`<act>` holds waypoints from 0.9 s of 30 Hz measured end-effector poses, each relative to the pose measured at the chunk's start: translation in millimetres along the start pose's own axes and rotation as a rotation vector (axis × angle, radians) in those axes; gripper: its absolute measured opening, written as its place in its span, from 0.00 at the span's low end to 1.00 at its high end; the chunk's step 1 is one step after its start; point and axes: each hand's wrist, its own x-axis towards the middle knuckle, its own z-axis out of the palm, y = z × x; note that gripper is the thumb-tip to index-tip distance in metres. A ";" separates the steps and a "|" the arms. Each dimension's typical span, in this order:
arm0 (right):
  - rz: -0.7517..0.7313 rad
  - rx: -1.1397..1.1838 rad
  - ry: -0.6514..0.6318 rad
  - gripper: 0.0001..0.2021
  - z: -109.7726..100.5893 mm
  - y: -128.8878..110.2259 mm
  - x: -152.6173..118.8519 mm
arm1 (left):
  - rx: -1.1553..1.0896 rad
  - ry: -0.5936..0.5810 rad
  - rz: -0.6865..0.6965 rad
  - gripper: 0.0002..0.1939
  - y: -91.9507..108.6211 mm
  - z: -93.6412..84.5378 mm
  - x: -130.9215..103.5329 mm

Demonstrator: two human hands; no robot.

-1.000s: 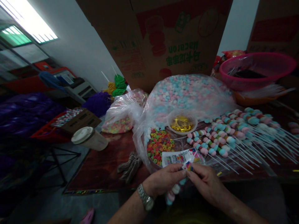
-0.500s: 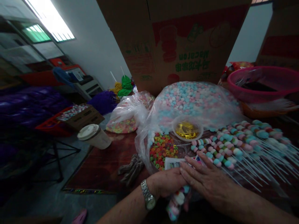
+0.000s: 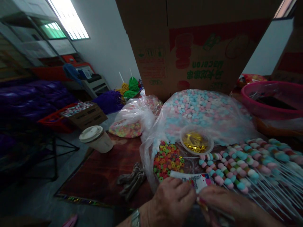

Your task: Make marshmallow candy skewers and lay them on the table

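Observation:
My left hand [image 3: 171, 200], with a metal watch [image 3: 135, 218] at the wrist, is closed with its fingers curled at the lower middle. My right hand [image 3: 228, 201] lies close beside it, blurred, with its fingers together. Between the two hands shows a small red and gold bit of a wrapped thing [image 3: 202, 203]; most of it is hidden. Just beyond the fingers lies a white printed plastic packet [image 3: 197, 181]. Past it are colourful ring-shaped cereal pieces [image 3: 167, 160] and a clear tub of gold twist ties [image 3: 194, 143]. Several marshmallow skewers [image 3: 239, 160] lie to the right.
A large clear bag of pastel marshmallows [image 3: 196, 105] stands before a cardboard box [image 3: 151, 37]. At left are a lidded cup [image 3: 97, 138], grey gloves [image 3: 132, 181] and a tied bag of cereal rings [image 3: 129, 126]. A pink basin [image 3: 272, 97] stands at the right.
My right hand has come off the back of my left hand and now works beside it. The marshmallow stick that hung below my left hand is out of sight. The view has shifted slightly.

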 end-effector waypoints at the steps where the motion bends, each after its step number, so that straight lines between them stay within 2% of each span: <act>1: 0.011 -0.042 0.019 0.20 -12.0 -0.2 12.1 | -0.119 0.084 -0.147 0.11 -3.2 3.2 -2.2; 3: 0.053 -0.178 0.063 0.22 -35.1 1.6 43.7 | -0.379 0.225 -0.475 0.12 -9.3 10.6 -4.7; 5: 0.104 -0.395 0.078 0.15 -54.4 6.0 80.4 | -0.607 0.306 -0.734 0.11 -14.3 18.2 -5.6; 7: 0.153 -0.510 0.066 0.09 -70.2 12.0 113.2 | -0.795 0.344 -0.914 0.11 -18.5 24.5 -6.8; 9: 0.203 -0.571 0.084 0.09 -83.0 18.0 135.1 | -0.963 0.364 -1.051 0.11 -22.0 29.1 -9.4; 12: 0.262 -0.656 0.127 0.11 -91.1 26.3 145.1 | -1.144 0.376 -1.207 0.13 -25.4 33.0 -13.1; 16: 0.399 -0.701 0.052 0.06 -72.1 40.0 139.0 | -1.220 0.381 -1.327 0.14 -25.6 37.1 -11.7; 20: 0.512 -0.695 -0.004 0.10 -52.2 52.8 135.5 | -1.246 0.364 -1.292 0.13 -24.2 41.3 -10.3; 27: 0.454 -0.647 0.096 0.10 -74.2 55.7 119.2 | -1.261 0.389 -1.265 0.15 -20.8 43.1 -6.6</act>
